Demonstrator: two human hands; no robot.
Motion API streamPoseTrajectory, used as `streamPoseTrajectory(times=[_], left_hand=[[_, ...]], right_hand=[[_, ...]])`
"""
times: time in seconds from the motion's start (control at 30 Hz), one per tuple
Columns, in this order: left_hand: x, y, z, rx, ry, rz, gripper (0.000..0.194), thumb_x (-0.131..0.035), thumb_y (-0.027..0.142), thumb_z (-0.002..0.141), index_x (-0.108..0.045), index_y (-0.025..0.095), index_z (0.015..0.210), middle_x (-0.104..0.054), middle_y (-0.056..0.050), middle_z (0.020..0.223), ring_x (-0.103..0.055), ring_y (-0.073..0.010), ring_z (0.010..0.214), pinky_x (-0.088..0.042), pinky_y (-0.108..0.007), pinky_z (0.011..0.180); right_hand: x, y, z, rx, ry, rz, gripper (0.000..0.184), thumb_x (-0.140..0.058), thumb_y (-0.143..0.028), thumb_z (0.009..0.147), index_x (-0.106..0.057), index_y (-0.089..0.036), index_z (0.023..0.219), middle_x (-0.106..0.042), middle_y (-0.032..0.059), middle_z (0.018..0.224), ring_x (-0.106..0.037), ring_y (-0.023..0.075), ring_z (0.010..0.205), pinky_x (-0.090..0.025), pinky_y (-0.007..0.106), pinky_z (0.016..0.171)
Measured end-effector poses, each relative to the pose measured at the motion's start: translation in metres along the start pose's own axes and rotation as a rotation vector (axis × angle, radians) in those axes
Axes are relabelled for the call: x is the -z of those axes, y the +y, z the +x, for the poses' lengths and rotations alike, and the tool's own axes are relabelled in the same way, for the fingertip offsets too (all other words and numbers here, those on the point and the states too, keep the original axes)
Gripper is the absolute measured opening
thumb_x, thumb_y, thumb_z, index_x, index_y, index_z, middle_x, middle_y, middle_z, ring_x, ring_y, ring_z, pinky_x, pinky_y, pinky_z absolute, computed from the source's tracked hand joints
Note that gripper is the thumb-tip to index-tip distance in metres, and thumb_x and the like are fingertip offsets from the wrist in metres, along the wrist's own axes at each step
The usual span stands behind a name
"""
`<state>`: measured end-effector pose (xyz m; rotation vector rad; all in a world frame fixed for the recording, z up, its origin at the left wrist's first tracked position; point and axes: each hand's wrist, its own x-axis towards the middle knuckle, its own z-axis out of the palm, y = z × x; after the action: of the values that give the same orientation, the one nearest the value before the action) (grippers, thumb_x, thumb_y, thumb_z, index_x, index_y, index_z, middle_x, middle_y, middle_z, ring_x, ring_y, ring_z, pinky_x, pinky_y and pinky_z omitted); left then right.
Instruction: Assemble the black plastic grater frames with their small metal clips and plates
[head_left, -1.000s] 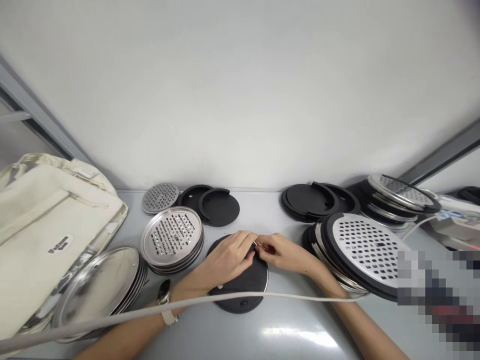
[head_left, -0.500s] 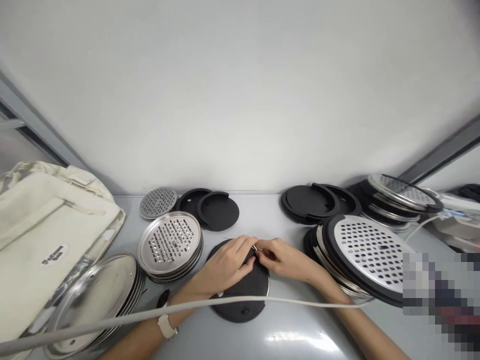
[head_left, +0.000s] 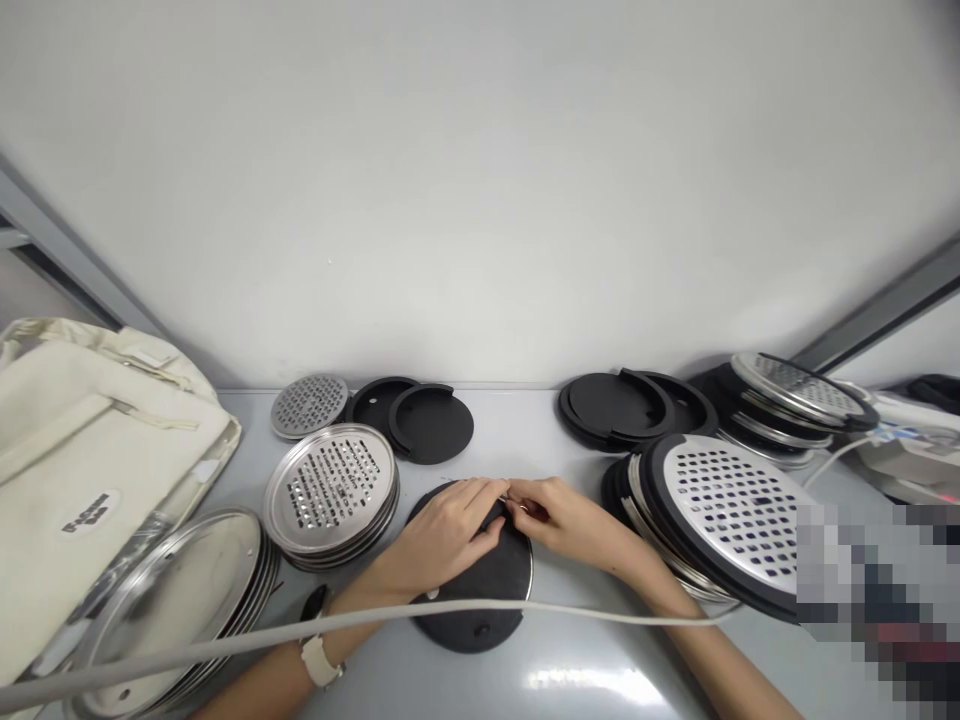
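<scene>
Head view, from the left: a cream bag (head_left: 135,440) leans over the table's side, and beside it lie fanned plain metal plates (head_left: 180,590). Next stand stacked grater plates (head_left: 330,490), with a small grater disc (head_left: 309,405) behind them and black covers (head_left: 435,425) overlapping just to its right. A pale cable (head_left: 592,612) crosses in front of both forearms.

At the centre, the left hand (head_left: 446,530) lies palm down over the far left part of a black disc (head_left: 487,580), thumb spread away from the fingers; whether its hidden fingertips grip anything, I cannot tell. The black disc rests on the table between the forearms, looking longer from far to near than across, with a thin silver edge along its right side. The right hand (head_left: 555,515) comes in from the right, thumb and fingers pinched together at the far right rim, seemingly on a small shiny piece (head_left: 505,498) mostly covered by fingers. From that pinch, the disc's body stretches left and toward the person; the left hand covers more of it, while the right meets only its rim.

Farther right are more black covers (head_left: 619,405), a leaning stack with a perforated plate (head_left: 731,510) on top, and another grater stack (head_left: 799,390) behind
</scene>
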<state>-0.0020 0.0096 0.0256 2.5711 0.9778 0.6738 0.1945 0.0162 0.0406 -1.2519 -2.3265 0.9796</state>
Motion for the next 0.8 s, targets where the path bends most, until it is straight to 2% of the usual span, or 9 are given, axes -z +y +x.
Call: streamPoseTrajectory(times=[0.2, 0.8], left_hand=[[0.0007, 0.0012, 0.0002, 0.008, 0.015, 0.038, 0.035, -0.05, 0.018, 0.087, -0.044, 0.02, 0.121, -0.06, -0.005, 0.109, -0.056, -0.0183, 0.103, -0.048, -0.033, 0.091], [0.0011, 0.0005, 0.0016, -0.02, 0.006, 0.024, 0.037, -0.048, 0.015, 0.087, -0.044, 0.02, 0.123, -0.061, -0.005, 0.105, -0.058, -0.0181, 0.099, -0.049, -0.033, 0.088]], right_hand=[[0.0015, -0.0016, -0.0018, 0.002, 0.001, -0.011, 0.019, -0.038, -0.02, 0.088, -0.048, -0.017, 0.072, -0.043, -0.0044, 0.056, -0.034, 0.008, 0.051, -0.027, 0.022, 0.051], [0.0015, -0.0025, -0.0021, 0.027, -0.055, -0.027, 0.017, -0.038, -0.022, 0.089, -0.05, -0.017, 0.078, -0.046, -0.0042, 0.057, -0.036, 0.0074, 0.049, -0.027, 0.021, 0.051]])
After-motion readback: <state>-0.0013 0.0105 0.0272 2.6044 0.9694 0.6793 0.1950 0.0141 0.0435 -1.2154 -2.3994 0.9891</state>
